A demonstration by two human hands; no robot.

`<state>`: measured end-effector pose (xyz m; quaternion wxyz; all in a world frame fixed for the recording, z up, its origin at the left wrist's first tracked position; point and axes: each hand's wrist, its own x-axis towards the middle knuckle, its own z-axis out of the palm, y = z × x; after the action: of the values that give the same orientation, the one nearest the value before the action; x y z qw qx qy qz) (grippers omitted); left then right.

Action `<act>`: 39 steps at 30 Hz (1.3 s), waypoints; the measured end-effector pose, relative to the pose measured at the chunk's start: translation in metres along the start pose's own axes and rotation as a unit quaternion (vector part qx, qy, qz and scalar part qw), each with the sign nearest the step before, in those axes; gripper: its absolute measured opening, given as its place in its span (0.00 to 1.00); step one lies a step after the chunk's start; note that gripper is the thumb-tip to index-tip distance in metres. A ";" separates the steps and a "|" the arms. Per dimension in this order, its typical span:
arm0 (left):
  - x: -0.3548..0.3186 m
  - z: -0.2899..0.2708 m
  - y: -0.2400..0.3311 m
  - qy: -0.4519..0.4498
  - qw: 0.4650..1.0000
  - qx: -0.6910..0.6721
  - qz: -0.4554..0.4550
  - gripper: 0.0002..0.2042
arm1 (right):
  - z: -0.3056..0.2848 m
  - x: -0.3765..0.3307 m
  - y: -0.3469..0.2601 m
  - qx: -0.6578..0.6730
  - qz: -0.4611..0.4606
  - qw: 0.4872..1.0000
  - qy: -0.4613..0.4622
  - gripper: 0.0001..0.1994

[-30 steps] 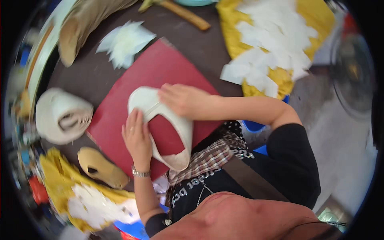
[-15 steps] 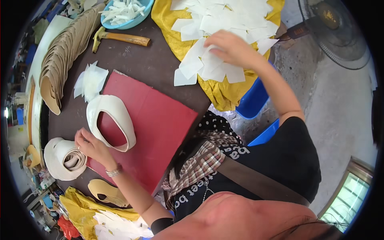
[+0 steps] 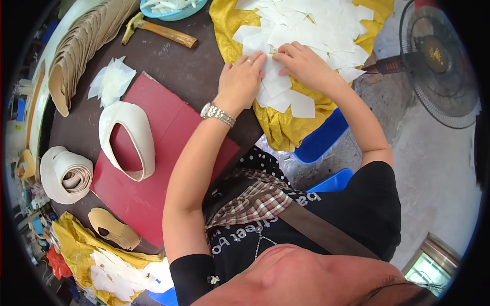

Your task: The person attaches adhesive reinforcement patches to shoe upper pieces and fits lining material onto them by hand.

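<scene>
- Left hand [image 3: 244, 81] now off the cream loop [image 3: 127, 140], over beside right hand [image 3: 303, 64].
- Both grips pinching white paper pieces [image 3: 278, 84] atop yellow cloth [image 3: 286, 127].

Blue bowl [image 3: 173, 10] cut by top edge; fan [image 3: 439, 66] partly cropped; left-edge clutter [image 3: 25, 168] blurred.

A small craft workshop, by the look of it handwork on shoe parts. Under the fingers [image 3: 255, 64] lies a heap of white cut paper-like pieces [image 3: 306, 25] on a yellow cloth [image 3: 286, 127]. To their left on the dark worktable [image 3: 194, 66] are a wooden-handled hammer [image 3: 158, 29], a red cutting mat [image 3: 153, 178] bearing a cream leather band [image 3: 130, 140], and stacked tan soles [image 3: 84, 46]. Right of the fingers, a black floor fan [image 3: 441, 61] stands on bare concrete.
</scene>
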<state>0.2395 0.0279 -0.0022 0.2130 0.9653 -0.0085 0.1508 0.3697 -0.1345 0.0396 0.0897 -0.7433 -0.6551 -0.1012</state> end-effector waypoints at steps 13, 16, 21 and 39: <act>-0.021 -0.021 0.014 0.054 0.990 -0.010 -0.127 0.20 | -0.026 -0.029 0.003 0.100 0.174 0.979 0.031 0.09; -0.019 -0.025 0.006 0.061 0.990 -0.074 -0.103 0.16 | -0.013 -0.026 0.008 0.067 0.128 0.988 0.062 0.11; -0.021 -0.025 0.011 0.124 0.988 -0.076 -0.049 0.09 | -0.019 -0.015 0.024 0.193 0.253 0.947 -0.051 0.15; 0.045 -0.011 -0.002 -0.103 0.994 0.038 0.022 0.18 | -0.008 -0.046 -0.032 -0.056 0.137 0.982 0.120 0.05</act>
<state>0.2790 0.0368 0.0198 0.1711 0.9826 -0.0461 0.0552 0.3316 -0.1762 0.0351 0.1392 -0.8122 -0.5252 -0.2126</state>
